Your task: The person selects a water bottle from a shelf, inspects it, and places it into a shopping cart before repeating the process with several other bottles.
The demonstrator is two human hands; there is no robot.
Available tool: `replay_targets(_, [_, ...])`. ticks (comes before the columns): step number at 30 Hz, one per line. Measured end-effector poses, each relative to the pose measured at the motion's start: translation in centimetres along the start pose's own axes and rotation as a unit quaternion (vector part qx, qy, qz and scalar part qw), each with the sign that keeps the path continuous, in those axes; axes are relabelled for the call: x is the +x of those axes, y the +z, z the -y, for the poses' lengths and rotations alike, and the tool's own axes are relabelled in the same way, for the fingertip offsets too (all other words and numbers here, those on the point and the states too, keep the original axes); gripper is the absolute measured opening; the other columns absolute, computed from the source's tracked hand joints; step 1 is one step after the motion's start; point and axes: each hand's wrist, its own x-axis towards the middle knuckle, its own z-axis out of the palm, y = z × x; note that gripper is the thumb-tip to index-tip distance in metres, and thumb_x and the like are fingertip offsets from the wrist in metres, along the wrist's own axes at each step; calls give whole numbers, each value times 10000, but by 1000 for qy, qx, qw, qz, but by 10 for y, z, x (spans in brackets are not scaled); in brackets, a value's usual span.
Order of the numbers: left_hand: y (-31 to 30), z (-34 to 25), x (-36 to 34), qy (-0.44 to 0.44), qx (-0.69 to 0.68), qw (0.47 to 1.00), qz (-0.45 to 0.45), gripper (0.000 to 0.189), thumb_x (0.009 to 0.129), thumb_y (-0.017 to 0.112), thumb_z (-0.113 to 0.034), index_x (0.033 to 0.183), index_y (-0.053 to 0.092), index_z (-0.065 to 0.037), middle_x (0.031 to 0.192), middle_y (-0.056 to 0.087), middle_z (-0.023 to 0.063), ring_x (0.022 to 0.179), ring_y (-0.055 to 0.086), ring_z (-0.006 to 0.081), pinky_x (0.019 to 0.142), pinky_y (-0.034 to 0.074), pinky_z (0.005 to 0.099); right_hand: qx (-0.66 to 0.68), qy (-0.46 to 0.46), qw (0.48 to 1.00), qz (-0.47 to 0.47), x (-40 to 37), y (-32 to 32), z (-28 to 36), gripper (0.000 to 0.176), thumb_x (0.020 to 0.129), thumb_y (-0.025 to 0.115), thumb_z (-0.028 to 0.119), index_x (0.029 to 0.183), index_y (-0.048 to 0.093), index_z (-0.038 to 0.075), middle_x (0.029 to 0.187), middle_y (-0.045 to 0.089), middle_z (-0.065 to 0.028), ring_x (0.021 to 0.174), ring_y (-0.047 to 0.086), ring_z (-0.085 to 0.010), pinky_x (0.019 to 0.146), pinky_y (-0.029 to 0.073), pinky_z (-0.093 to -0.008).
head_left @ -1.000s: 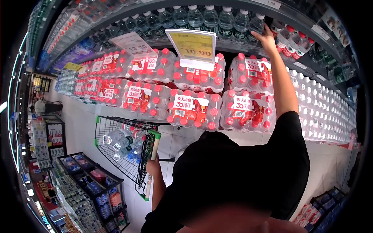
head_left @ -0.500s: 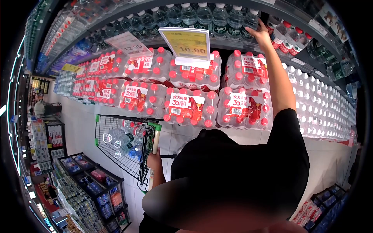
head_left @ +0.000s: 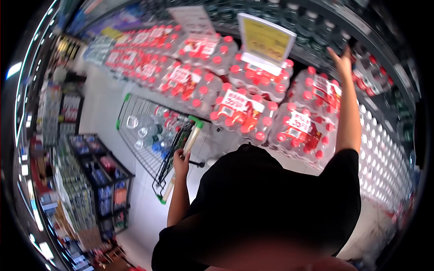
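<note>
My left hand (head_left: 181, 163) is closed around the pale handle (head_left: 191, 138) of a shopping cart. In the cart's wire basket (head_left: 135, 143) lie several clear bottles (head_left: 156, 131), some with red labels and some with blue parts. My right hand (head_left: 342, 63) reaches up to the shelf, thumb and fingers spread apart at the end of a row of green-labelled water bottles (head_left: 318, 34). Blur hides whether it touches the end bottle. Just right of it stand red-capped bottles (head_left: 371, 72) with red labels.
Shrink-wrapped packs of red-capped bottles (head_left: 242, 113) are stacked below the shelf, with a yellow price sign (head_left: 266, 40) above them. White-capped packs (head_left: 384, 149) stand to the right. A dark display rack (head_left: 101, 180) is at the left, behind the cart.
The view has turned, so shelf and packs appear tilted and the right hand appears farther right and lower. The left hand stays on the cart handle. The right hand remains near the row's end.
</note>
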Motion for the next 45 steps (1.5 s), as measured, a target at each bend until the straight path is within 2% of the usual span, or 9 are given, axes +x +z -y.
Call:
replay_targets(1, [-10, -15, -4, -23, -92, 995, -18, 394, 780, 791, -196, 1047, 562, -19, 956, 592, 85, 806, 574, 200, 695, 485, 304, 3, 46, 999, 29, 0, -3, -2, 865, 750, 802, 342, 1374, 362, -64, 1354, 479, -220, 1236, 474, -287, 1047, 349, -337])
replay_targets(3, [-30, -26, -11, -19, -37, 994, -102, 328, 721, 819, -129, 899, 560, -35, 873, 586, 58, 752, 547, 155, 674, 454, 278, 166, -6, 986, -20, -3, 1, 9, 562, 781, 783, 134, 1216, 491, -71, 1143, 627, -160, 962, 618, -224, 887, 475, -321])
replay_targets(6, [-54, -40, -24, -37, -84, 982, -166, 223, 718, 808, -65, 702, 590, -16, 656, 599, 26, 604, 546, 110, 573, 446, 253, 38, 28, 981, -188, -22, 3, -6, 294, 802, 762, 108, 965, 627, -96, 851, 688, -131, 798, 644, -178, 728, 523, -287])
replay_targets(12, [-80, -41, -46, -193, -173, 952, -165, 155, 720, 819, -74, 726, 684, 3, 708, 673, 40, 631, 578, 75, 590, 476, 225, 207, 64, 964, -154, -96, 57, 115, 235, 881, 653, 43, 1040, 519, -66, 920, 632, -163, 814, 643, -201, 680, 585, -278])
replay_targets(23, [-120, -6, -32, -262, -154, 938, -164, 186, 777, 784, -153, 813, 728, 21, 723, 696, 48, 625, 575, 72, 583, 464, 230, 333, -5, 942, 31, -147, 85, 283, 156, 945, 536, 33, 1070, 492, -50, 932, 625, -136, 778, 600, -163, 708, 524, -267])
replay_targets(27, [-129, 35, -23, -135, -120, 970, -166, 195, 798, 745, -172, 864, 734, 12, 727, 700, 64, 631, 594, 79, 598, 490, 247, 317, -7, 947, 57, -173, 89, 302, 164, 952, 525, 39, 1102, 502, -24, 942, 609, -125, 769, 565, -148, 668, 498, -268])
replay_targets(35, [-143, 102, 8, -136, -320, 937, -40, 284, 855, 672, -98, 1113, 663, 21, 923, 717, 109, 773, 653, 102, 718, 527, 244, 353, 12, 927, 127, -221, 124, 349, 154, 952, 538, 68, 1088, 514, 0, 911, 573, -68, 731, 535, -113, 648, 458, -232])
replay_targets(39, [-158, 110, 18, -139, -265, 952, -66, 199, 816, 735, -131, 941, 696, 18, 777, 695, 44, 693, 618, 78, 651, 507, 237, 401, 5, 897, 186, -240, 149, 375, 161, 943, 528, 22, 1099, 501, -5, 935, 569, -75, 749, 542, -116, 657, 466, -232])
replay_targets(45, [-169, 130, 17, -152, -276, 944, -94, 160, 818, 711, -110, 909, 694, 21, 769, 697, 55, 699, 634, 87, 663, 512, 236, 389, 6, 871, 299, -272, 181, 417, 176, 926, 554, 41, 1092, 513, -1, 941, 574, -60, 776, 542, -104, 699, 472, -236])
